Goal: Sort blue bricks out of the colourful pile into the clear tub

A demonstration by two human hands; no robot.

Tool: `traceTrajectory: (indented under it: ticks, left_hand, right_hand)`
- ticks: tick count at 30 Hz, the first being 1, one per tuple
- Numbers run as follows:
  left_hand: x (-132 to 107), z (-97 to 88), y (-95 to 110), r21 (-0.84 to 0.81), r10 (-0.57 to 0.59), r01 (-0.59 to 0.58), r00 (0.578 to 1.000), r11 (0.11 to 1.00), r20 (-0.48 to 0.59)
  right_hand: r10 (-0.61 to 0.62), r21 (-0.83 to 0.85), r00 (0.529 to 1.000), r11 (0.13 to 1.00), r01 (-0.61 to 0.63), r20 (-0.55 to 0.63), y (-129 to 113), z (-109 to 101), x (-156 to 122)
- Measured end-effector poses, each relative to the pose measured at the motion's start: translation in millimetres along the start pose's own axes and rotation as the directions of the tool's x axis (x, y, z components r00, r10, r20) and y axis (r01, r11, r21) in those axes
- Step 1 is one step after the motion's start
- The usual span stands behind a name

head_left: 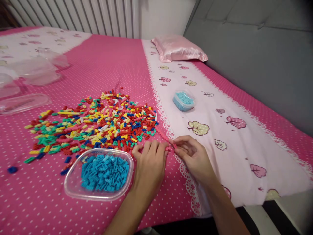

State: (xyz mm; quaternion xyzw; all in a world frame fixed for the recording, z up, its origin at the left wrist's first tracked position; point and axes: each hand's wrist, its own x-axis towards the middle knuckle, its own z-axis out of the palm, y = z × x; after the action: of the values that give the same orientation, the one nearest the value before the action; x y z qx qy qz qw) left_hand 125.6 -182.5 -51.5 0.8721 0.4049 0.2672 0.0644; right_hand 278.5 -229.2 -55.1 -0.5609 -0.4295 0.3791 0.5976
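My left hand (150, 160) is closed, its fingers curled with a small pink building brick (168, 148) showing at their tips. Beside it, my right hand (194, 156) pinches another pink brick (174, 146) between thumb and fingers. A thin pink strip of joined bricks (162, 134) runs from my fingertips toward the pile; whether it is attached to the held pieces I cannot tell. Left of my left hand stands a clear plastic tub (73, 182) with many blue bricks (105, 173) in it. Beyond both hands spreads a heap of mixed-colour bricks (110, 120).
A smaller clear container of light blue bricks (184, 101) sits on the white printed band. Several clear tubs (36, 68) and a lid (24, 103) lie at the left. A pink pillow (179, 49) rests near the grey headboard (254, 58). Everything is on a pink dotted bedspread (39, 202).
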Motion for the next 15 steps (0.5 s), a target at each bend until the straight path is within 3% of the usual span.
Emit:
traceTrajectory:
  ticks: [3,7,15]
  left_hand:
    - [-0.7,0.4,0.2,0.024,-0.005,0.005,1.000,1.000,0.004]
    - [-1.0,2.3,-0.4,0.039,-0.002,0.001,1.000,0.999,0.009]
    - [-1.3,4.4,-1.5,0.066,0.011,-0.012,1.000,0.998,0.013]
  right_hand:
    - [-0.050,-0.124,0.998,0.991,0.053,0.029,-0.9,1.3,-0.8]
    - [-0.157,-0.273,0.987,0.952,0.140,-0.041,0.4,2.3,-0.9]
    - [-0.217,-0.312,0.976,0.927,0.208,0.007,3.6,4.2,-1.6]
